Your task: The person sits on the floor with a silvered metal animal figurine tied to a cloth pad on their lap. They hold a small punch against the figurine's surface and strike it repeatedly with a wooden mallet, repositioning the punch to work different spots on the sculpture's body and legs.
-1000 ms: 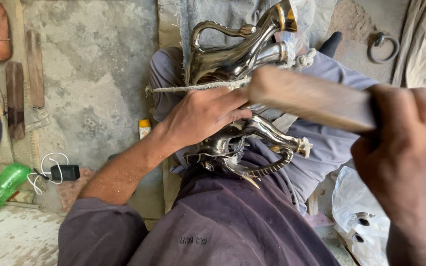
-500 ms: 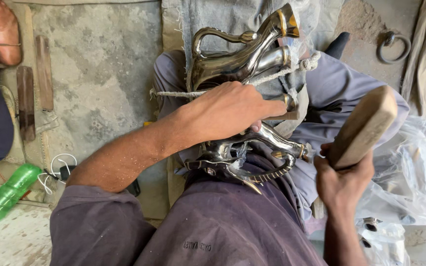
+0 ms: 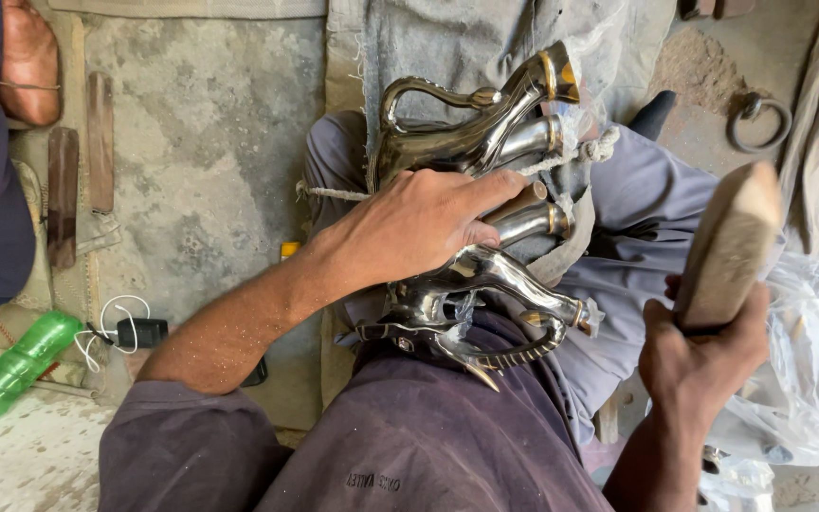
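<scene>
Shiny curved metal castings [image 3: 485,190], tied with rope, lie on the person's lap. Left hand [image 3: 424,223] presses on them, fingers spread and grasping nothing; right hand [image 3: 703,356] is clenched around a raised wooden block [image 3: 727,246]. This looks like the striking or rubbing step; next the block must land on the metal, clear of the left fingers.

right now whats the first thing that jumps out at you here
A cluster of shiny metal spouts and curled handles lies across the person's lap at centre, with the left hand pressed flat on it. At right, the right hand grips a wooden block raised clear of the metal. A green plastic bottle lies far left.
</scene>
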### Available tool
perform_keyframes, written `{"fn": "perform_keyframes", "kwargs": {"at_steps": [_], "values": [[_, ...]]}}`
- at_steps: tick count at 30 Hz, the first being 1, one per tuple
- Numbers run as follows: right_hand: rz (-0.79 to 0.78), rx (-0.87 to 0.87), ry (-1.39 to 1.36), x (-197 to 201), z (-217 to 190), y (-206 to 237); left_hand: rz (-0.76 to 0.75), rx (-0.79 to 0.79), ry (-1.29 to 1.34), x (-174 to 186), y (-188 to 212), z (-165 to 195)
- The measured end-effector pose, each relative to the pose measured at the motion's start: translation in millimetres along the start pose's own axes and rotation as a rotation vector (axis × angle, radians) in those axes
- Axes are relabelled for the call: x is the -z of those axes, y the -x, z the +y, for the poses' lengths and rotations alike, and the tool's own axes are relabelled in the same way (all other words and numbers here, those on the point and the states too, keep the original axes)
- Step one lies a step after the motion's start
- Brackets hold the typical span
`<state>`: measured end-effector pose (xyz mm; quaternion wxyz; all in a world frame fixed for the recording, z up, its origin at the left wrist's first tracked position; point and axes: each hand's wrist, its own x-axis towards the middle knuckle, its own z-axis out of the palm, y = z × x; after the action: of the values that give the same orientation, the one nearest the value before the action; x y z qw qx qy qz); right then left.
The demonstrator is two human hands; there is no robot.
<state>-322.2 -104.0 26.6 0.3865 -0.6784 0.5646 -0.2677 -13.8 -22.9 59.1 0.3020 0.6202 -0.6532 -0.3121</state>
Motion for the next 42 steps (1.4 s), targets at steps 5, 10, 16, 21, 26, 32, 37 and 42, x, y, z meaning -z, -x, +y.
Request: {"fn": "perform_keyframes", "kwargs": {"at_steps": [5,10,16,21,26,32,37,42], "values": [[-0.069,0.165,-0.091,-3,-33,-21,0.03,-0.052,-0.009,-1,0,6],[-0.131,0.342,0.452,1,-48,-29,-0.074,0.074,-0.002,1,-3,14],[-0.171,0.178,0.432,-6,-40,-22,-0.104,0.095,0.022,3,-10,14],[-0.094,0.067,0.189,-8,-33,-10,-0.125,0.096,-0.04,2,-8,14],[-0.037,-0.05,-0.14,-6,-29,2,-0.044,0.031,-0.034,-2,1,10],[-0.077,0.141,0.483,3,-19,5,0.151,-0.016,0.027,-12,13,-1],[-0.022,-0.039,0.148,11,-11,10,0.385,-0.04,0.085,-17,45,-8],[0.053,0.251,0.315,11,-20,6,0.358,-0.11,-0.038,-32,50,-18]]}}
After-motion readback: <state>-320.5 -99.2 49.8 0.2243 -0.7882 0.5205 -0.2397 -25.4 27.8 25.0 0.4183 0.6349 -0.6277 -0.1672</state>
